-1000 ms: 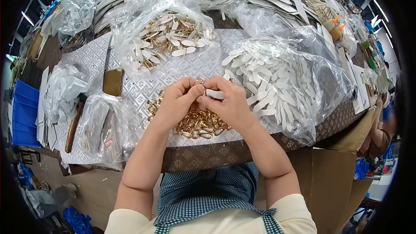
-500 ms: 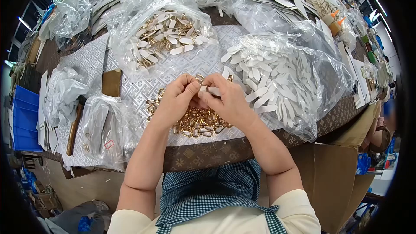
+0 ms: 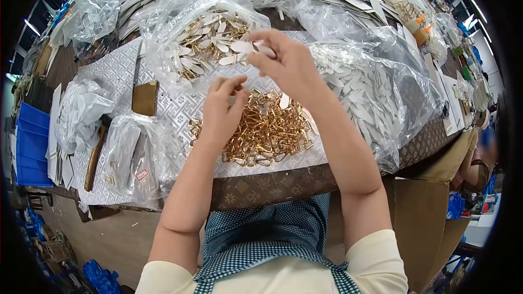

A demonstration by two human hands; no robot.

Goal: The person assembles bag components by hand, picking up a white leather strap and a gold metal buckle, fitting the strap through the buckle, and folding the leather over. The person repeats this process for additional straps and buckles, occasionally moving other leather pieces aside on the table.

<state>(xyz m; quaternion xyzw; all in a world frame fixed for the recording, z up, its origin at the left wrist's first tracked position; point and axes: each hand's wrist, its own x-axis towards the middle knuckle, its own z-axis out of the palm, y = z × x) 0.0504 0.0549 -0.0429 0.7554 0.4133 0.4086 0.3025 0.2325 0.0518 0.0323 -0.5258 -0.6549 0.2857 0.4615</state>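
My right hand (image 3: 291, 62) is raised over the near edge of a clear plastic bag (image 3: 163, 27). Between its thumb and fingers is a white strap tab (image 3: 266, 50), partly hidden by the fingers. Another white tab (image 3: 241, 47) shows just past the fingertips, overlapping the bag's contents. Inside that bag lie many white tabs joined with gold-coloured metal fittings (image 3: 210, 38). My left hand (image 3: 222, 106) is held with fingers bent and thumb apart, nothing visible in it. Beside and below it spreads a heap of gold-coloured buckle-like clasps (image 3: 267, 130) on the patterned white sheet.
Loose white tabs (image 3: 357, 84) fill a clear bag at the right. To the left are crumpled plastic bags (image 3: 81, 111), a brown block (image 3: 145, 98), a wooden-handled tool (image 3: 96, 158) and a blue bin (image 3: 32, 147). A cardboard box (image 3: 419, 223) stands at the lower right.
My hands were together over the clasps, working on a white tab. Now they are apart: the right has gone up and forward to the bag, while the left has drawn back slightly and opened.
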